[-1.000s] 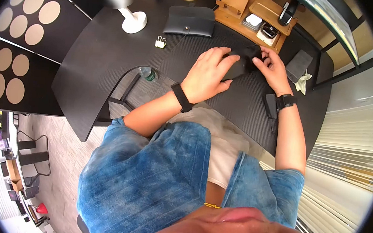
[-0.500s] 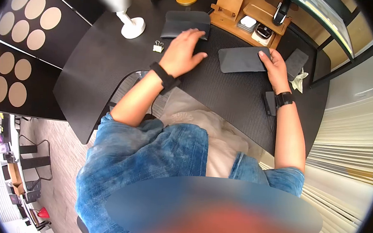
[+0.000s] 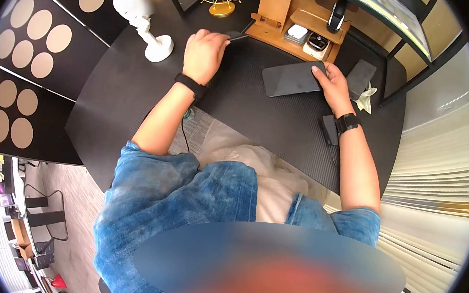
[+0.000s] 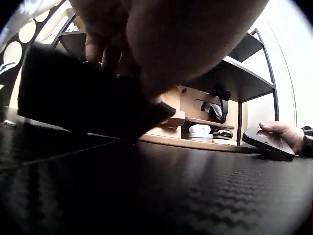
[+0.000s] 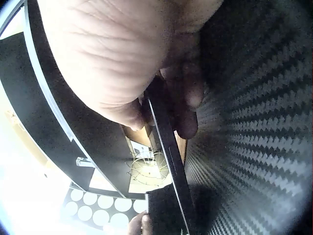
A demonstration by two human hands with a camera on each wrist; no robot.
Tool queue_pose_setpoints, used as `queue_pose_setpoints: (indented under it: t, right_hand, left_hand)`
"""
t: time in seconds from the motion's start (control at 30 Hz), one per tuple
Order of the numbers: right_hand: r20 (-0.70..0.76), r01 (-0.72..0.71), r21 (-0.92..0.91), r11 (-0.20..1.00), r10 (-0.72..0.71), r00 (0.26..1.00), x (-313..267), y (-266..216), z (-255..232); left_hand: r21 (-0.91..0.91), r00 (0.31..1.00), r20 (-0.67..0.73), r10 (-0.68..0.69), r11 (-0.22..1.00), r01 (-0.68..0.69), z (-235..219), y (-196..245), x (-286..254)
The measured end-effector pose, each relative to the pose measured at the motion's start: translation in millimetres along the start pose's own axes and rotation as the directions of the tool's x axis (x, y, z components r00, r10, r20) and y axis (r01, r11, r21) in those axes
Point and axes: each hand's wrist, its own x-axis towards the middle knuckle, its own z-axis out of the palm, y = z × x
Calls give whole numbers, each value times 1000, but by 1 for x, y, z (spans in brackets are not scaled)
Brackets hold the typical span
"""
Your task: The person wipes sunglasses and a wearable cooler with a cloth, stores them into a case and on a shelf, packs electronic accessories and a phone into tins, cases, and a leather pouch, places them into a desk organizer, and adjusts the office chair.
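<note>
In the head view, my left hand [image 3: 204, 55] grips a black pouch [image 3: 236, 37], seen nearly edge-on. The pouch [image 4: 83, 95] looms large and dark in the left wrist view, tilted up from the desk with fingers behind its upper edge. Over the right part of the desk, my right hand [image 3: 335, 88] holds a dark smartphone [image 3: 291, 79] by its right end, thumb on the upper face. Fingers [image 5: 188, 122] lie under the phone's slim edge [image 5: 171, 152] in the right wrist view, where the phone is tilted just above the desk.
A wooden organizer [image 3: 272, 38] carries an earbuds case [image 3: 297, 31] and a watch [image 3: 317, 41]. Right of the phone lie a dark grey box [image 3: 361, 78] and a pale cloth [image 3: 366, 100]. A white lamp [image 3: 159, 48] and a gold wheel ornament [image 3: 222, 9] stand on the black desk [image 3: 249, 103].
My left hand left the phone, moved left to the pouch and has raised it from the desk. The right hand has kept hold of the phone.
</note>
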Motion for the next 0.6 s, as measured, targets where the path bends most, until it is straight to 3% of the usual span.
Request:
queue_pose_setpoints:
  t: [0.13,0.27,0.4,0.53,0.6]
  right_hand:
    - [-29,19,-50,999,-21,999,1,5,-1]
    - [-27,29,-84,996,-31,999,2,9,-4]
    - [-126,75,-193,978,-100,987,1,10,-5]
    - [-189,99,-164,982,-129,973,4,19,-6]
    - [-33,63,-52,997,-64,997,7,23,-8]
  left_hand:
    - [-136,984,-177,33,989,-57,-19,25,8]
    - [-286,969,-230,91,945,-157,-34,57,14]
    - [-417,966,-170,195,874,-250,-24,76,14]
    - [-433,965,-52,258,864,-255,-18,82,5]
    - [-458,966,8,257,860,-225,-18,81,4]
